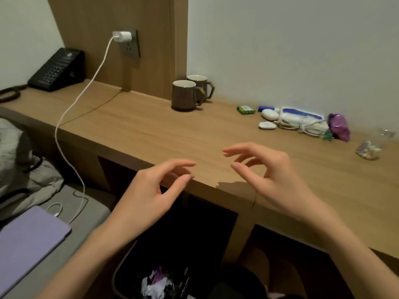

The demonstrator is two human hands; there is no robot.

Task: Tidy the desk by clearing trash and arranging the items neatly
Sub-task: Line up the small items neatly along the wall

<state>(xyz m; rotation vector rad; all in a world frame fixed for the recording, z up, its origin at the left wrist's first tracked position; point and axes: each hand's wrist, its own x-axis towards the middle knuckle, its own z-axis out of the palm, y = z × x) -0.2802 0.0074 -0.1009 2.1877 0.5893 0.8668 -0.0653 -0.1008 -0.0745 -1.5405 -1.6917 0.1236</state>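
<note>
My left hand and my right hand hover over the front edge of the wooden desk, fingers apart and curled, holding nothing. Two brown mugs stand side by side near the wall. To the right lie a green battery pack, a white case, a small white oval item, a tissue pack with a coiled white cable, and a purple wrapper. A clear glass lies at the far right. A trash bin with crumpled paper sits below.
A black phone stands at the desk's far left. A white charger in the wall socket trails its cable down to a bed with a purple tablet. Dark open compartments lie under the desk.
</note>
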